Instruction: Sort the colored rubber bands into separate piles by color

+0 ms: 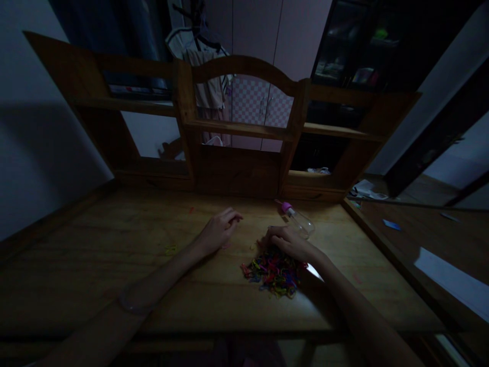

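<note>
A heap of small, looped pieces in many colours (277, 275) lies on the wooden desk (214, 300); the dim light hides their exact kind. My right hand (286, 240) is at the far edge of the heap, its fingers bent down and closed, and whatever is between them is hidden. To the left of the heap, my left hand (218, 232) rests low over the desk with its fingers loosely bent and apart, holding nothing that shows. Under its near side lies a small pink piece (225, 245). A clear bottle with a pink cap (303, 221) lies just beyond my right hand.
Yellow pieces (171, 249) lie left of my left forearm, and a red piece (191, 209) lies farther back. A wooden shelf unit (239, 173) rises along the desk's far edge. To the right, a lower brown surface holds a white sheet (454, 280).
</note>
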{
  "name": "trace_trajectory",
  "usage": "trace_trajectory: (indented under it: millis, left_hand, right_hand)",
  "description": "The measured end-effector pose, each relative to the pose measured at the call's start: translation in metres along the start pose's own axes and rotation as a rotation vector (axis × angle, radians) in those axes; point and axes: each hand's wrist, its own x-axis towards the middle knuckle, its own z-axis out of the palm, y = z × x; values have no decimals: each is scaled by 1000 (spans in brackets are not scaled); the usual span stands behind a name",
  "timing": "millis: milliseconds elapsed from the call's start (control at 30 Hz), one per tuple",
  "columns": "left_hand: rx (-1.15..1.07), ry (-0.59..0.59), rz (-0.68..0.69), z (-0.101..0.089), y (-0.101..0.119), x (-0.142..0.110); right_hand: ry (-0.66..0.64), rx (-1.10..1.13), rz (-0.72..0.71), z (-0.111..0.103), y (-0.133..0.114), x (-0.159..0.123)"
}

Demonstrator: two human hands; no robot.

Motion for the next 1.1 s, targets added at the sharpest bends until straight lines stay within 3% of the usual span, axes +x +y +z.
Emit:
trace_trajectory:
  millis: [167, 367, 767, 1100]
  left_hand:
    - [10, -208, 163, 10, 17, -8]
    - [11, -371, 282, 15, 19, -13]
    - [179, -363, 297, 24, 24, -14]
    - [116, -406, 264, 15, 27, -14]
  right_hand:
    - [3, -53, 6, -1, 0, -2]
    - [-7, -83, 6, 1, 0, -1]
    - [41, -174, -5, 4, -1, -3]
    - [52, -156, -8, 3, 0, -4]
